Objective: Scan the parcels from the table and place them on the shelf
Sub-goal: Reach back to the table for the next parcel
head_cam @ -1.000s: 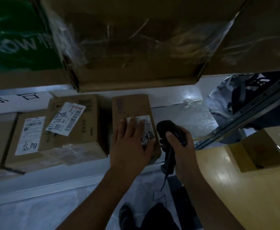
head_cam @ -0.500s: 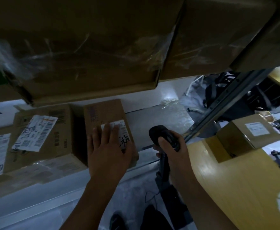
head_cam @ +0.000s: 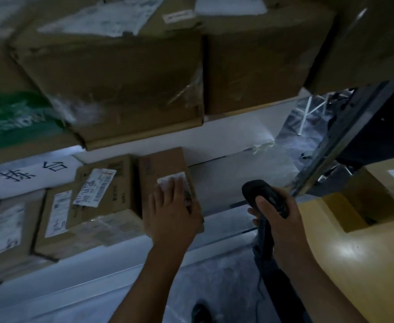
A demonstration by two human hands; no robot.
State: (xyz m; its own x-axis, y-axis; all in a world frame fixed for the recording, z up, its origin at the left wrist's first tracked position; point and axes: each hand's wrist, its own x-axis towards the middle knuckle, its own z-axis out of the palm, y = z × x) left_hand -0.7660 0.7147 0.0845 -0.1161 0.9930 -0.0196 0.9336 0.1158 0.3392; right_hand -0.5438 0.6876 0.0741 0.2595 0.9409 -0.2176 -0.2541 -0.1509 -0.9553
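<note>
A small brown parcel [head_cam: 162, 165] with a white label lies on the lower white shelf [head_cam: 224, 183], close beside another labelled box [head_cam: 119, 183]. My left hand [head_cam: 172, 213] lies flat on its top, fingers straight, covering most of the label. To the right, my right hand [head_cam: 277, 220] grips a black handheld scanner [head_cam: 261, 194], its head pointing up toward the shelf, apart from the parcel. One more cardboard parcel [head_cam: 382, 190] with a white label sits on the yellow wooden table [head_cam: 354, 264] at the right.
Several labelled boxes [head_cam: 56, 210] fill the shelf's left part, under a white sign with handwriting [head_cam: 23, 176]. Large taped cartons [head_cam: 121, 73] on the upper shelf overhang it. A metal shelf upright [head_cam: 326, 155] slants at right. Bare shelf surface lies right of the small parcel.
The view tilted up and shifted, showing more of the upper cartons. My left hand stays flat on the small parcel, which sits a little deeper on the shelf. The scanner hand holds its place.
</note>
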